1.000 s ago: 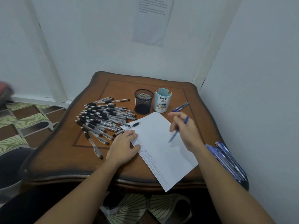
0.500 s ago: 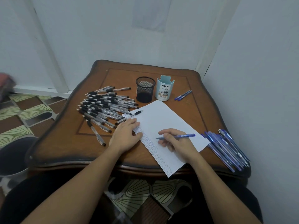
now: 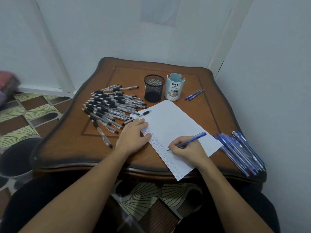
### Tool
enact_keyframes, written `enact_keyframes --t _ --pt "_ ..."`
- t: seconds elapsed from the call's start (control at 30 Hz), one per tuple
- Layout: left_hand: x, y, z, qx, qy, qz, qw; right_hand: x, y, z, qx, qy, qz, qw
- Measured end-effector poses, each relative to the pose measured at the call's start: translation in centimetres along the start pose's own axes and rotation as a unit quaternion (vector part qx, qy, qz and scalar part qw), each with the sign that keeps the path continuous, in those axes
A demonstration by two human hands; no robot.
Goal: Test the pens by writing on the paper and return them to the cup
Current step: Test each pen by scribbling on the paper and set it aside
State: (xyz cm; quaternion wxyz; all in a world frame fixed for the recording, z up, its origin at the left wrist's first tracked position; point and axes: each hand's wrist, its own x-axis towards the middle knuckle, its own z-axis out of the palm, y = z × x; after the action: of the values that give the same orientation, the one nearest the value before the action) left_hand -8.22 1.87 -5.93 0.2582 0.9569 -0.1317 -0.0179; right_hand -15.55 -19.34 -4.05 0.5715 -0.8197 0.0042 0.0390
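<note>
Slim blue pen (image 3: pixel 193 139) w/ translucent barrel is pinched by curled fingers of right hand (image 3: pixel 186 153), tip set on white paper (image 3: pixel 175 121) mid-tabletop (image 3: pixel 202 111), beside rows of small blue marks. Paper is pressed down by left hand (image 3: pixel 133 137), fingers straight.

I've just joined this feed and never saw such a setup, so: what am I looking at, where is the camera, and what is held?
There is no machine: a person works with bare hands, and the one picture comes from a wide-angle camera worn on the head, looking down. The right hand grips a slim blue pen, its tip on the white sheet of paper. The left hand lies flat on the paper's edge. On the brown wooden table lie a heap of clear pens with black grips, a black mesh cup, a pale blue organizer cup, two blue pens beside it, and a row of blue pens at the right edge.
</note>
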Motion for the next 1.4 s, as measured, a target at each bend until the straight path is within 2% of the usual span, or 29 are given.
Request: enact_keyframes --t 0.8,0.97,1.4 --pt "-0.06 0.10 -0.03 -0.003 0.001 -0.007 1.000 -0.22 0.12 0.26 -0.010 -0.005 -0.009 1.000" --pt "-0.12 0.14 -0.11 -0.008 -0.001 -0.007 1.000 -0.21 0.51 0.15 0.006 0.033 -0.012 0.999" --pt "-0.24 0.36 -0.32 -0.004 -0.003 -0.008 1.000 -0.25 0.41 0.34 -0.019 0.011 -0.006 1.000"
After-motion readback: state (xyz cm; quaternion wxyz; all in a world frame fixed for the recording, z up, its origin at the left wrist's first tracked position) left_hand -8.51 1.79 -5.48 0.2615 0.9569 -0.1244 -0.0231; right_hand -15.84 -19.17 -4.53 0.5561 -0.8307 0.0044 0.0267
